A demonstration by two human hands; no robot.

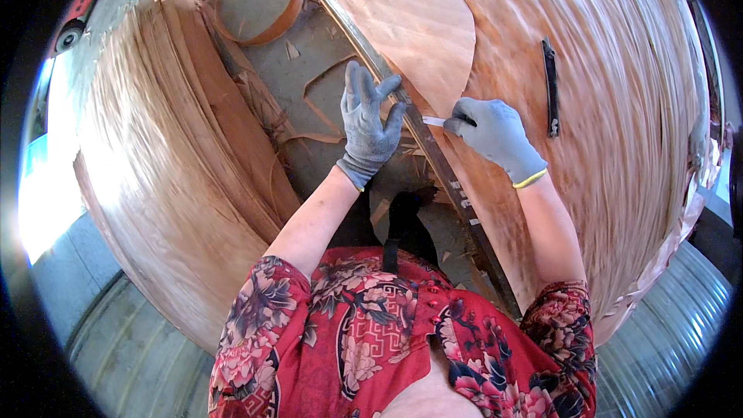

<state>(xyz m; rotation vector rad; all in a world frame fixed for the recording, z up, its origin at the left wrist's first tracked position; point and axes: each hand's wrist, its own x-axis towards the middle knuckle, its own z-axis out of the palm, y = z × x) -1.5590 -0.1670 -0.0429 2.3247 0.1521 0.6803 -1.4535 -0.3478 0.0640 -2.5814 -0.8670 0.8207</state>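
My left hand (366, 125), in a grey work glove, has its fingers stretched out and thumb spread. Its fingertips rest at the long dark bar (443, 166), which runs along the near edge of a wide stack of wood veneer sheets (604, 155). Pinched in the fingers of my right hand (495, 135), also gloved in grey, is a thin, flat, pale strip (433, 121). The strip points left, with its tip at the bar; I cannot make out its exact kind. A loose light veneer piece (410, 15) with a curved edge lies on the stack beyond my hands.
A short black bar (551, 87) lies on the stack to the right. Another tall veneer stack (178, 147) stands at my left. Between the stacks, the grey floor (317, 162) holds veneer scraps and a curled strip (275, 27). Corrugated translucent sheeting (665, 340) shows at the lower right.
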